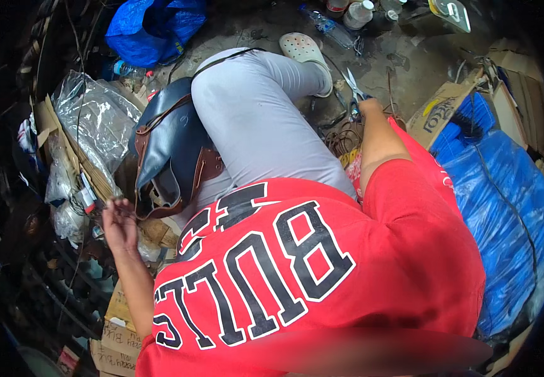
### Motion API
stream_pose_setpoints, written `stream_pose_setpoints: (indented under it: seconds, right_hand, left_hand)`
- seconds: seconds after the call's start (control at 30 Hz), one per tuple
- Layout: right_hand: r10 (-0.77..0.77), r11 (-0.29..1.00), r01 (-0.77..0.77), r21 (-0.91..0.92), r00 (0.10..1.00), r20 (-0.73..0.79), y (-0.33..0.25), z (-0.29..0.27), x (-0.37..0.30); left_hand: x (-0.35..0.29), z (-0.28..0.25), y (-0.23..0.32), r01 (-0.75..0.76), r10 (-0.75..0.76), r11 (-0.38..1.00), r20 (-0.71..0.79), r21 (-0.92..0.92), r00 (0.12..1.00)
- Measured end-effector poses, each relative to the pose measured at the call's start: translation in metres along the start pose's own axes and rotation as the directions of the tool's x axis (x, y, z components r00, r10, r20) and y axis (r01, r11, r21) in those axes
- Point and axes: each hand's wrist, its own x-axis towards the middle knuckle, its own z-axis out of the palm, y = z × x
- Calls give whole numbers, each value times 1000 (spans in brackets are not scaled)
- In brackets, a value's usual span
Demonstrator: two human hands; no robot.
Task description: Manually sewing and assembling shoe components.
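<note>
Right hand (368, 107) on scissors (356, 90); left hand (121, 227) near bag (174, 141)

Right: closed round the scissors' handle end, blades toward 11 o'clock. Left: open, fingers loosely bent; fingertip contact cannot be told. Bag, dark blue with brown trim, at 1 o'clock from left hand, beside the grey-trousered leg (265, 119). From right hand: coiled brown cord (346, 139) at 7, cream clog (306, 53) at 10, blue plastic sheeting (497, 201) at 4.

Stained grey-brown floor (423, 69) carried a clear plastic bottle with blue label (333, 29) lying sideways, white-capped translucent jar (357, 17) beside it, crumpled bright-blue plastic bag (137, 31) left, beige perforated clog (303, 49) between.
</note>
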Motion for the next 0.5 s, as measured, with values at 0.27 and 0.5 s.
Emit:
stream_pose_setpoints:
  seconds: [0.27, 0.5]
  right_hand:
    - [136, 990, -140, -23, 982, -130, -21, -1, -35]
    - [59, 971, -108, -212, 973, -224, -24, -7, -56]
  left_hand:
    - [-7, 35, -19, 181, -58, 685, -195, 705, 979]
    - [-37, 150, 22, -259, 134, 759, 246, 598, 960]
